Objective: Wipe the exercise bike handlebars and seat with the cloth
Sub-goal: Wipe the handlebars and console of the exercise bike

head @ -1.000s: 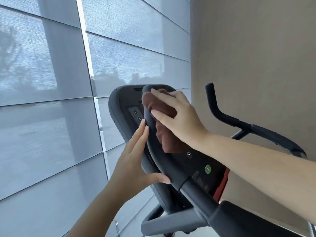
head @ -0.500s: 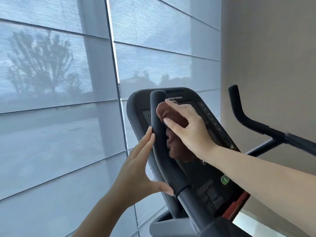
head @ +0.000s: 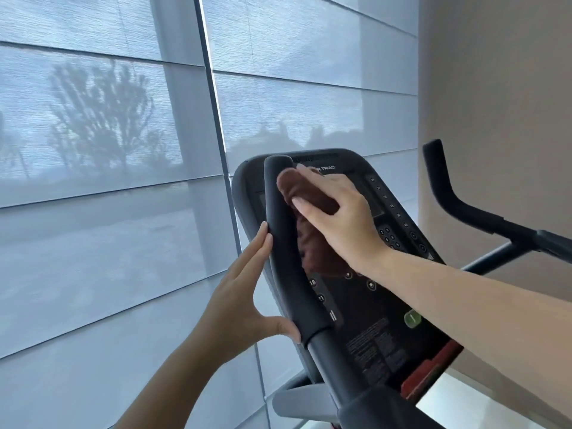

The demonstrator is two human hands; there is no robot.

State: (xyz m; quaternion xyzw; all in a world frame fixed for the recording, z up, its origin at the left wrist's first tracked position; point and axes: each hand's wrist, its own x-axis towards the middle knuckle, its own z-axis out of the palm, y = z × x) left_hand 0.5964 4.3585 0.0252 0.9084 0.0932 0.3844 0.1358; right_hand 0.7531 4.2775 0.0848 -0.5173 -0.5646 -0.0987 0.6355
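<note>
Filling the whole backdrop behind the exercise bike point(head: 356, 305), a wall of window blinds point(head: 108, 150) glows pale blue, with the shadow of a tree showing through to the left of the bike, while a beige wall point(head: 495, 103) rises to its right. Nearest the middle of the bike is its dark console point(head: 380, 320), tilted back, carrying rows of round buttons, a green button low on its face and a partly covered brand name along its top edge. Crossing in front of the console's left side, the left handlebar point(head: 286, 258) stands nearly upright in a padded black grip; the right handlebar point(head: 445, 193) rises well apart on the console's other side. Against the inner side of the left grip lies the brown cloth point(head: 312, 239), bunched into a long wad that hangs down over the console face. The right hand point(head: 340, 218) lies flat on the cloth, its fingers stretched out and pressing the wad toward the grip. The left hand point(head: 244, 301) is spread wide on the outer side of that grip, fingers straight along the padding and thumb hooked beneath its lower end. No seat appears in view.
</note>
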